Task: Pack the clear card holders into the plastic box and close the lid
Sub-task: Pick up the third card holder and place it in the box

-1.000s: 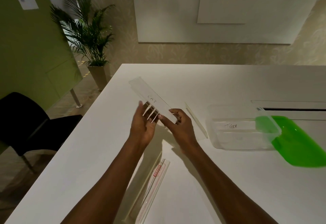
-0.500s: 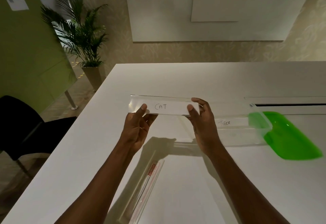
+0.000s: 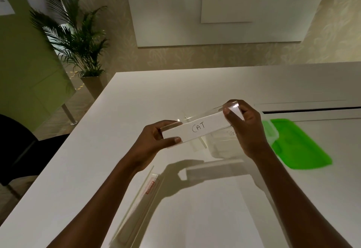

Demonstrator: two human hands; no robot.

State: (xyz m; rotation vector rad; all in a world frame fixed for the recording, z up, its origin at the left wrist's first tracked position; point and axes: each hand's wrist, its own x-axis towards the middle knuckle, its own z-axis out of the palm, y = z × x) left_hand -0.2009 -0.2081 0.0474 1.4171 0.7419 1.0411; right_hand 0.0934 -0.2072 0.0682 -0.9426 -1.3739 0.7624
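Note:
A long clear card holder (image 3: 199,127) with a white card reading "CAT" is held in the air above the white table (image 3: 136,99). My left hand (image 3: 156,140) grips its left end and my right hand (image 3: 246,126) grips its raised right end, so it tilts up to the right. Behind and below my right hand stands the clear plastic box (image 3: 220,148), with a labelled card holder inside it. The green lid (image 3: 298,146) lies on the table right of the box. Another clear holder with red print (image 3: 144,195) lies near the front, and a thin clear one (image 3: 199,144) lies beside the box.
A dark slot (image 3: 312,109) runs across the table at the back right. Left of the table, on the floor, stand a potted palm (image 3: 78,38), a black chair (image 3: 15,140) and a green partition (image 3: 29,72).
The "CAT" holder has moved right towards the box and tipped, its right end now higher than its left. Both hands went with it, still holding its ends.

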